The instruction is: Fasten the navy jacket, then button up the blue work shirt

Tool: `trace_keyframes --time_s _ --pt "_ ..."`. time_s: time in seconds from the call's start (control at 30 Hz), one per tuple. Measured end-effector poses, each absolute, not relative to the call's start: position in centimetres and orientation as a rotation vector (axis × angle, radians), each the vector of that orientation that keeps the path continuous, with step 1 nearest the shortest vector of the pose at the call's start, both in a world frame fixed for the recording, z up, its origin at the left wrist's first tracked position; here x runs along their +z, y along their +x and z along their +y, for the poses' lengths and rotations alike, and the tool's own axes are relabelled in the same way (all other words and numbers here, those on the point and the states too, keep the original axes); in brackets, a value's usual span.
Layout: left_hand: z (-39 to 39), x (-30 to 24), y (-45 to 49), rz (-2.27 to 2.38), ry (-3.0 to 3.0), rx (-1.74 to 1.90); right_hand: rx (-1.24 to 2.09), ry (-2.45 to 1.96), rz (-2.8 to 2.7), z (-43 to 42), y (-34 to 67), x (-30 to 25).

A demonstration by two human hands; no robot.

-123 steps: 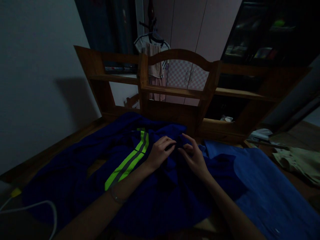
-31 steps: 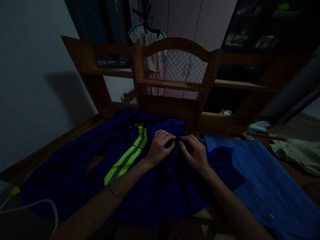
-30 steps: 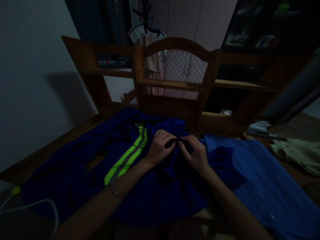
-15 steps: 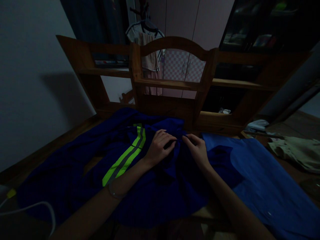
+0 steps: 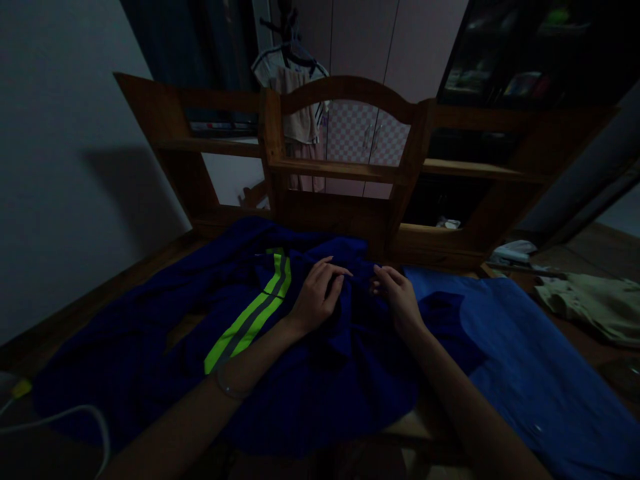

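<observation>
A dark blue work jacket (image 5: pixel 310 407) with a yellow-green and grey reflective stripe (image 5: pixel 255 313) lies spread in loose folds. My left hand (image 5: pixel 316 297) rests over its upper middle part, thumb and index finger slightly apart, fingertips at the cloth. To the right, my right hand (image 5: pixel 400 297) is held just over the jacket with its fingers curled in. Whether anything small is between those fingers is too dark to make out. A gap separates the two hands.
Behind the jacket stands a wooden shelf frame (image 5: pixel 345 172). A lighter blue sheet-like item (image 5: pixel 530 360) lies at the right, with pale folded cloth (image 5: pixel 595 303) beyond it. A white cable (image 5: pixel 75 408) loops at the lower left. The room is dim.
My right hand has drawn back slightly to the right, its fingers curling in, and the gap between the hands has widened. My left thumb has parted slightly from the index finger.
</observation>
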State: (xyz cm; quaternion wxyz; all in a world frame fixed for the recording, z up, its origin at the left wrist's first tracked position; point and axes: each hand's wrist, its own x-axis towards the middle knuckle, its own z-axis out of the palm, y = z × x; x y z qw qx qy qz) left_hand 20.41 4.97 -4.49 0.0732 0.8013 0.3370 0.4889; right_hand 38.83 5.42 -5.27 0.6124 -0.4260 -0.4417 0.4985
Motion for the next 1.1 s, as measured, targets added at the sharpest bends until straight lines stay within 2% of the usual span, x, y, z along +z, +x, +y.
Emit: trace_keyframes --time_s 0.2,0.33,0.47,0.57,0.77,0.9,1.0,1.1 --pt "5.2 -4.8 20.0 1.064 2.284 1.473 1.072 -0.852 -0.805 6.6 41.0 -5.5" --pt "5.3 -5.1 19.9 1.128 2.151 1.454 0.766 -0.81 -0.626 8.5 45.0 -6.0" --pt "4.9 -5.2 20.2 1.071 2.207 1.055 0.339 -0.945 -0.492 10.0 48.8 -6.4" --pt "4.3 -5.2 20.3 0.937 2.44 0.72 0.181 -1.106 -0.544 10.3 49.8 -6.7" --pt "1.3 -5.4 18.2 0.92 2.768 0.497 0.103 -1.34 -0.777 9.8 48.4 -7.3" --pt "-0.6 -5.5 16.0 1.058 2.844 0.39 0.236 -1.393 -1.059 8.4 47.4 -6.9" --pt "-0.5 -5.0 14.2 1.231 2.867 0.202 0.325 -1.314 -1.283 6.1 47.4 -5.5" --pt "0.2 -3.8 12.5 1.397 2.845 -0.057 0.247 -1.293 -1.501 2.5 48.5 -3.6"
